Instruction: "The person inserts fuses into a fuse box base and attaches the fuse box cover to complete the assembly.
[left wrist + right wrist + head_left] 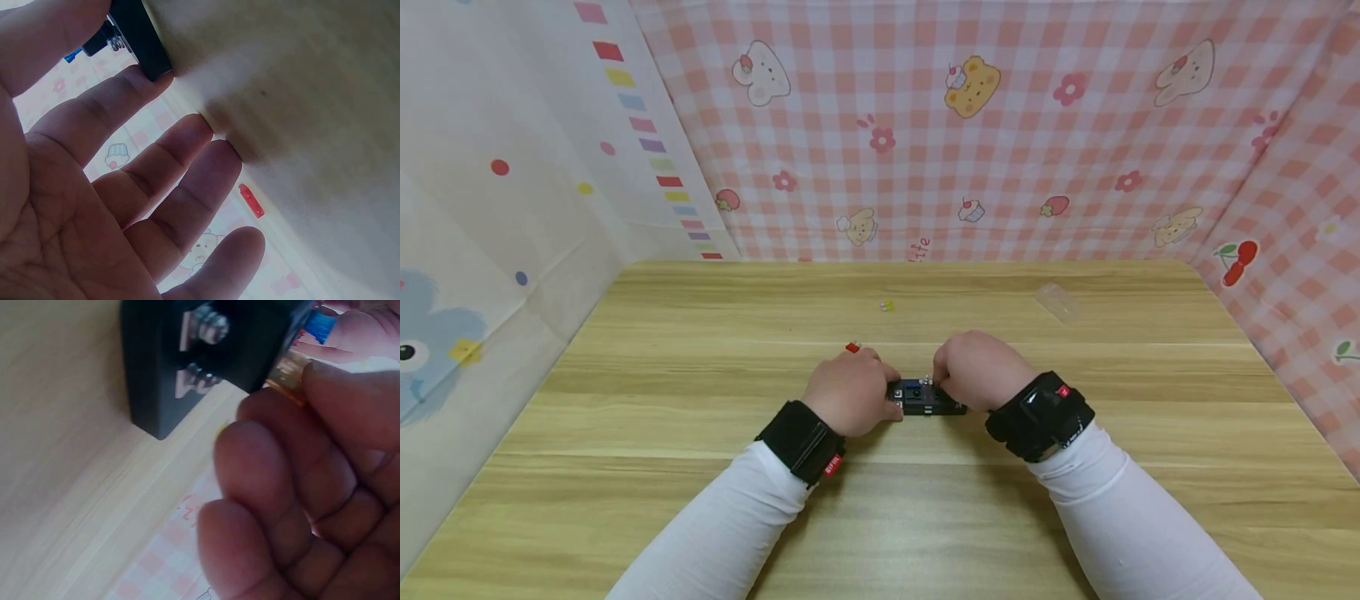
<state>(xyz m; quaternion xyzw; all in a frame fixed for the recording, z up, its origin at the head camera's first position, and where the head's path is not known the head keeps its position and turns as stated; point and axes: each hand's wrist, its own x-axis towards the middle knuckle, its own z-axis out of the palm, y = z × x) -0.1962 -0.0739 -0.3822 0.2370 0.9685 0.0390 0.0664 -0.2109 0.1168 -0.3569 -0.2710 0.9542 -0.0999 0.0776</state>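
Observation:
A small black fuse block (934,409) lies on the table between the two hands. My left hand (852,392) grips its left end between thumb and index finger; the other fingers are spread, their tips at the tabletop in the left wrist view. A blue blade fuse (320,326) sticks up from the block. My right hand (983,369) pinches a translucent orange blade fuse (289,372) between thumb and index finger, right at the block's top edge. Its lower end is hidden by the block. Metal screw terminals (209,325) show at the block's near end in the right wrist view.
A red blade fuse (853,347) lies just beyond the left hand. Farther back is a yellow blade fuse (887,306). Toward the back right rests a clear plastic cover (1058,302). Patterned cloth (917,125) hangs behind the wooden table (700,358).

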